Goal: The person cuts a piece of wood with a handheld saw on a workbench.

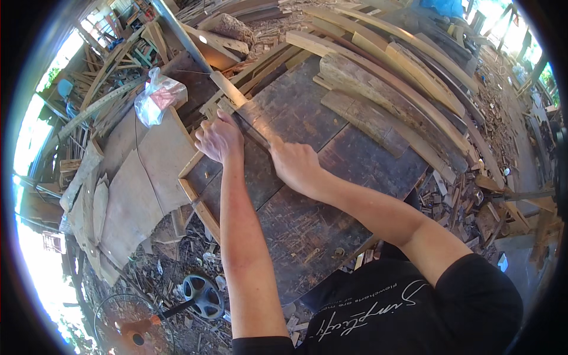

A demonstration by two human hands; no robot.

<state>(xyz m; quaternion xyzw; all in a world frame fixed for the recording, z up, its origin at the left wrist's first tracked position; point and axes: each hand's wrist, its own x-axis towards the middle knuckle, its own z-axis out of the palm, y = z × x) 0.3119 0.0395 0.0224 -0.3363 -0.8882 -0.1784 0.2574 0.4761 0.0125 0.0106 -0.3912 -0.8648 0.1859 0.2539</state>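
A dark, worn work table point(302, 236) lies below my arms. Near its far left corner my left hand point(222, 137) is closed, its fingers curled over the edge of a piece of wood point(228, 89). My right hand point(294, 165) is closed to the right of it, fingers bent, its index fingertip at the near end of the same narrow piece. That piece points away toward a shiny metal post point(183, 36). What lies under my right fingers is hidden.
Long curved planks point(390, 83) are stacked along the table's far right side. A crumpled plastic bag point(157, 97) sits on a tan sheet point(142, 183) at left. Beside the table's near left are a black handwheel point(203, 297) and a wire-caged fan point(133, 325). Wood scraps litter the ground.
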